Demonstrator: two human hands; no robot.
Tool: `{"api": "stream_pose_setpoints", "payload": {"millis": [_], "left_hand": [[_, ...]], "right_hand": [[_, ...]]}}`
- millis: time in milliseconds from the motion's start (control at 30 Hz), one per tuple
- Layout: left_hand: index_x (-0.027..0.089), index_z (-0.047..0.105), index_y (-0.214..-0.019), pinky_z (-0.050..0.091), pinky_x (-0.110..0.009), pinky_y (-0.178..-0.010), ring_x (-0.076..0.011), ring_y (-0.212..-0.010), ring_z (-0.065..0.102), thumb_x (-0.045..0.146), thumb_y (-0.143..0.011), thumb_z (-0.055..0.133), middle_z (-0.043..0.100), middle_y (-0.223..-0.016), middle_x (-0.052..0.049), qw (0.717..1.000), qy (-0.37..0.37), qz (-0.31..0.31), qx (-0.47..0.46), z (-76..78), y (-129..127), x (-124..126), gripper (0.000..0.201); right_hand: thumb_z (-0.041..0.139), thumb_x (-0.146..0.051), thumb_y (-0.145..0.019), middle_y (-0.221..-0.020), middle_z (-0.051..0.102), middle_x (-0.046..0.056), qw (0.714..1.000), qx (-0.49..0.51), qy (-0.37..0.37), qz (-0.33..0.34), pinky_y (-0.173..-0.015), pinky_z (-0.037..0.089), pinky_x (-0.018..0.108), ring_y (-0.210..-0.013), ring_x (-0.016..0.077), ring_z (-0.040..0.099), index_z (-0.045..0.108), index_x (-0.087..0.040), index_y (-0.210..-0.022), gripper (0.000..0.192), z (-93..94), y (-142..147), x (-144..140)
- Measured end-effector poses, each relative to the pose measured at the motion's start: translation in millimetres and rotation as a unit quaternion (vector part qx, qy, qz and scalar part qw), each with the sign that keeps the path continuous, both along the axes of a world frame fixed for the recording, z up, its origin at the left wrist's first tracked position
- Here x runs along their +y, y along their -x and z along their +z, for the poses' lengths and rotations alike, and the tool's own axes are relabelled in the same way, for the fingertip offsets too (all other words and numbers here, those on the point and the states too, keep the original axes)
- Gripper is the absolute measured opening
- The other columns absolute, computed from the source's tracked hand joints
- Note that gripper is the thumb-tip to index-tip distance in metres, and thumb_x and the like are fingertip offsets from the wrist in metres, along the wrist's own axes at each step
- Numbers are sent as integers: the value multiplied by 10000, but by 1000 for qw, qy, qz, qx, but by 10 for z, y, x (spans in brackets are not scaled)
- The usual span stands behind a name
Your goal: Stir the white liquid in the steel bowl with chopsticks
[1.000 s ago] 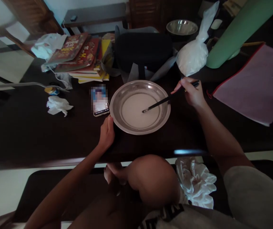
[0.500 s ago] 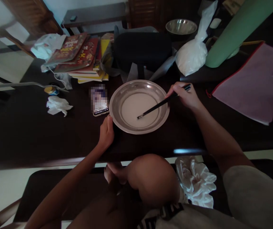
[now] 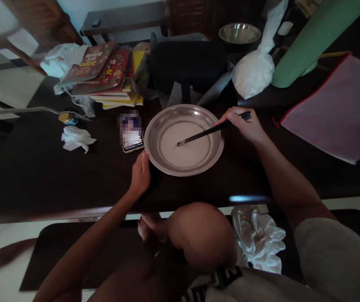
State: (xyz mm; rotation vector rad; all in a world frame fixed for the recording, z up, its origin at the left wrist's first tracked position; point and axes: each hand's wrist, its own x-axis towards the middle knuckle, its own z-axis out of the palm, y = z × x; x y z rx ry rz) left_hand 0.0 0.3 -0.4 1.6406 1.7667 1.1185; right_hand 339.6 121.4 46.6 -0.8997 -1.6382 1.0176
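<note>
Two chopsticks (image 3: pixel 203 134) | clasped in right fingers (image 3: pixel 236 119), reaching into bowl (image 3: pixel 154 140) | left fingers (image 3: pixel 144 162) touching it, grip unclear

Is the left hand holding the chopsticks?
No: the right hand holds the chopsticks, while the left hand is at the rim of the bowl.

Held dark chopsticks (image 3: pixel 203 134) in the right hand (image 3: pixel 245 123), slanted down to the cloudy liquid (image 3: pixel 184 156) in a metal basin (image 3: pixel 153 144). Touched the basin's left rim with the left hand (image 3: pixel 141 175), near a lit phone (image 3: pixel 132 139).
</note>
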Motion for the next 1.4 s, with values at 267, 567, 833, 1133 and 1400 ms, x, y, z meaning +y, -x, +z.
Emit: {"api": "stream_pose_setpoints", "payload": {"millis": [267, 567, 833, 1133, 1400], "left_hand": [[152, 636, -1197, 476, -401, -1016, -244, -1139, 629, 655, -982, 235, 691, -1198, -132, 1000, 10, -2, 5, -3, 16, -3, 679], [160, 636, -1193, 465, -400, -1039, -236, -1168, 619, 642, -987, 247, 684, -1230, -123, 1000, 3, -3, 1, -7, 7, -3, 653], [155, 637, -1209, 467, -405, -1031, -239, -1129, 627, 640, -984, 249, 696, -1171, -124, 1000, 8, 5, 0, -22, 18, -1, 661], [146, 634, -1217, 474, -396, -1015, -240, -1131, 628, 657, -980, 237, 697, -1179, -130, 1000, 9, 7, 3, -4, 8, 1, 689], [149, 632, -1216, 471, -391, -1013, -235, -1133, 626, 667, -979, 231, 693, -1197, -123, 1000, 8, 5, 10, -6, 9, -5, 697]], "right_hand": [[639, -654, -826, -597, 647, 3, 1000, 17, 10, -10, -669, 566, 353, -670, 193, 699, 695, -266, -649, 430, -22, 14, 14], [645, -593, -856, -582, 646, -13, 998, 54, -9, -39, -607, 531, 321, -556, 153, 654, 710, -256, -663, 394, -41, -18, 46], [654, -640, -822, -648, 678, 8, 999, 0, -22, -33, -721, 563, 346, -710, 186, 694, 696, -259, -646, 422, 25, 4, -7], [659, -610, -836, -645, 680, 0, 1000, 4, -1, -2, -722, 575, 336, -719, 179, 708, 698, -254, -685, 388, 10, 42, -22], [639, -591, -864, -607, 664, -6, 999, 48, -17, -8, -631, 553, 312, -590, 151, 675, 731, -243, -707, 393, -17, 4, 21]]}}
